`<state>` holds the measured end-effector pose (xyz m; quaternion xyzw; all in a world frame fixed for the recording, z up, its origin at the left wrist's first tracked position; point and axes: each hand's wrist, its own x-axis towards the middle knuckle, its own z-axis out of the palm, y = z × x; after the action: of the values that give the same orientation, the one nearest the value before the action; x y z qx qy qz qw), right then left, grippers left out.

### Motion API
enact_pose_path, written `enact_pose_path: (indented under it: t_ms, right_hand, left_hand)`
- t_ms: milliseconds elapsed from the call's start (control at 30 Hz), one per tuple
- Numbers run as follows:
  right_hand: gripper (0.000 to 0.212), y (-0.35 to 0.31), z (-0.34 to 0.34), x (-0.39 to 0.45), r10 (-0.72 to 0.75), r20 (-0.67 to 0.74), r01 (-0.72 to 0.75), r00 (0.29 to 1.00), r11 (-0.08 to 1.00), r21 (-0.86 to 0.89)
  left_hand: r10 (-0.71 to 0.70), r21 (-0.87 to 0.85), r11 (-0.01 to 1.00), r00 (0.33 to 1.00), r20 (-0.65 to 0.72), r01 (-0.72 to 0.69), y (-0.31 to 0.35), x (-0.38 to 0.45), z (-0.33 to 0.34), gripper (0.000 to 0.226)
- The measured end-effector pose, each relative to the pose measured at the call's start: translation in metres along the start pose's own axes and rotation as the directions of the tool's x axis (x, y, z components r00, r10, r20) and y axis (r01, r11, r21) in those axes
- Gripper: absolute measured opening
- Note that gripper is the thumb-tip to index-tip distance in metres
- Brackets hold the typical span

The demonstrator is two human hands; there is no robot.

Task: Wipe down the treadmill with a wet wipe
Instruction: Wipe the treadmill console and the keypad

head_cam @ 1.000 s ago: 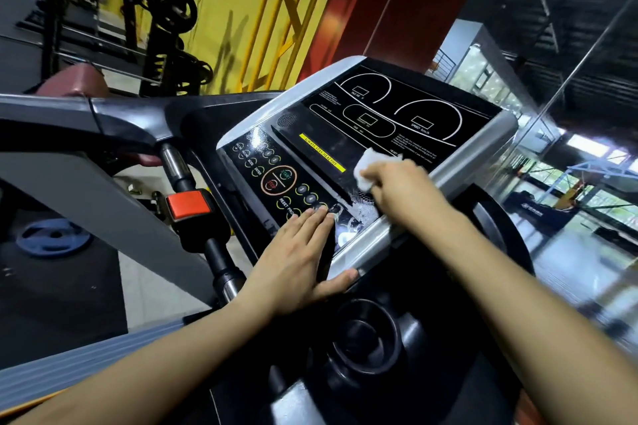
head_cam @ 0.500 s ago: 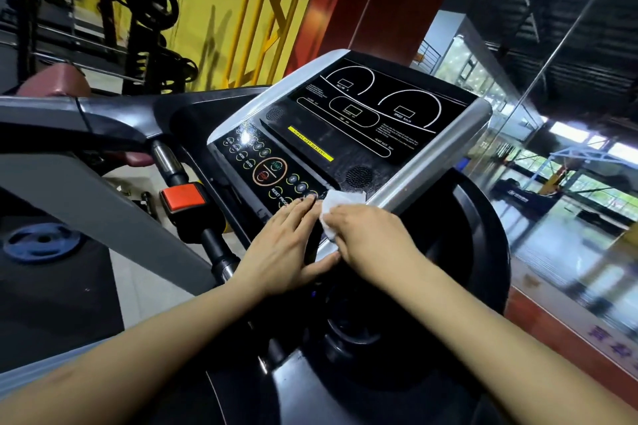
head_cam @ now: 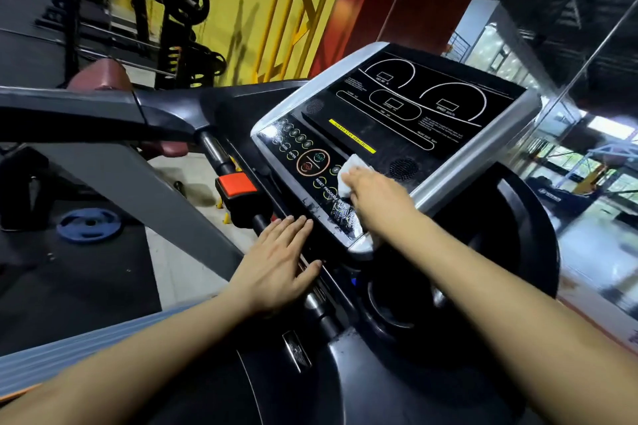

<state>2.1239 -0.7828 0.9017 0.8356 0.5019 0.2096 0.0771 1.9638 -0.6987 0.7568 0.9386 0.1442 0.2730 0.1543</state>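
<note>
Your right hand (head_cam: 374,195) presses the wet wipe (head_cam: 350,172) onto the treadmill console (head_cam: 407,121), at the button panel's near right. Your left hand (head_cam: 276,269) rests flat, fingers straight, just below the console's near edge. Unwiped buttons lie left and up; the right hand is nearer.

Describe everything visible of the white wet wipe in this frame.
The crumpled white wet wipe is a small soft sheet, bunched with folded edges, looking damp. It lies pressed against the glossy black treadmill console panel, beside the round start/stop button ring and below the yellow label strip. The right hand covers its lower part, fingers on top; only its upper left portion shows. Wet streaks glisten on the panel below it. The left hand does not touch it.
</note>
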Motion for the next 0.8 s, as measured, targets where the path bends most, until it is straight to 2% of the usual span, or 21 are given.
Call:
enact_pose_path:
  t_ms: [133,167,200,267,300,367,433,467,500,567,600,633,733,767,800]
  right_hand:
    - [0.023,-0.041,0.012,0.006,-0.209,0.126,0.204,0.97,0.977,0.054]
    - [0.026,-0.042,0.01,0.009,-0.198,0.164,0.192,0.966,0.98,0.054]
    - [0.024,-0.04,0.006,0.017,-0.138,0.143,0.133,0.98,0.99,0.04]
    - [0.016,-0.03,0.001,0.037,0.016,0.022,-0.016,1.0,1.0,0.008]
    - [0.016,-0.03,0.0,0.043,0.026,0.0,-0.026,1.0,0.999,-0.034]
    - [0.021,-0.043,0.001,0.042,-0.058,0.068,0.058,0.996,0.998,-0.003]
    - [0.03,-0.054,0.01,0.036,-0.213,0.152,0.204,0.965,0.976,0.076]
    - [0.03,-0.053,0.01,0.033,-0.237,0.152,0.228,0.96,0.971,0.073]
    - [0.028,-0.048,0.009,0.038,-0.192,0.109,0.185,0.975,0.98,0.073]
    - [0.024,-0.033,0.01,0.054,-0.008,-0.038,0.009,0.999,1.0,0.024]
    - [0.025,-0.032,0.012,0.057,0.034,-0.057,-0.034,0.998,0.999,-0.003]
    - [0.028,-0.036,0.014,0.056,0.008,-0.041,-0.008,0.999,1.0,0.001]
    - [0.031,-0.055,0.02,0.039,-0.286,0.117,0.28,0.951,0.958,0.066]
    - [0.031,-0.053,0.021,0.033,-0.33,0.126,0.323,0.936,0.944,0.072]
    - [0.029,-0.045,0.017,0.031,-0.288,0.099,0.284,0.952,0.957,0.055]
  left_hand:
    - [-0.003,-0.027,1.0,1.0,0.007,0.003,0.0,-0.002,-0.001,0.094]
    - [-0.004,-0.035,0.999,1.0,0.004,0.004,0.0,-0.002,-0.001,0.094]
    - [-0.006,-0.035,0.999,1.0,0.005,0.006,0.0,-0.003,-0.002,0.094]
    - [-0.006,-0.025,1.0,1.0,0.007,0.006,0.001,-0.003,-0.002,0.095]
    - [-0.009,-0.023,1.0,1.0,0.001,0.009,0.001,-0.004,-0.002,0.095]
    - [-0.015,-0.024,1.0,1.0,-0.005,0.015,0.002,-0.004,-0.002,0.095]
    - [-0.014,-0.024,1.0,1.0,-0.007,0.013,0.001,-0.004,-0.001,0.094]
    - [-0.015,-0.024,1.0,1.0,-0.006,0.015,0.001,-0.003,-0.001,0.093]
    - [-0.017,-0.026,1.0,1.0,-0.005,0.017,0.001,-0.003,-0.001,0.093]
    - [-0.018,-0.033,0.999,1.0,0.001,0.018,0.001,-0.003,0.0,0.092]
    - [-0.017,-0.04,0.999,1.0,0.001,0.017,0.001,-0.004,0.0,0.091]
    - [-0.016,-0.048,0.999,1.0,-0.001,0.016,0.001,-0.003,0.001,0.091]
    - [-0.011,-0.054,0.999,1.0,-0.005,0.01,0.001,-0.004,0.001,0.09]
    - [-0.009,-0.051,0.999,1.0,-0.005,0.009,0.001,-0.004,0.001,0.091]
    - [-0.01,-0.05,0.999,1.0,-0.004,0.01,0.001,-0.004,0.0,0.091]
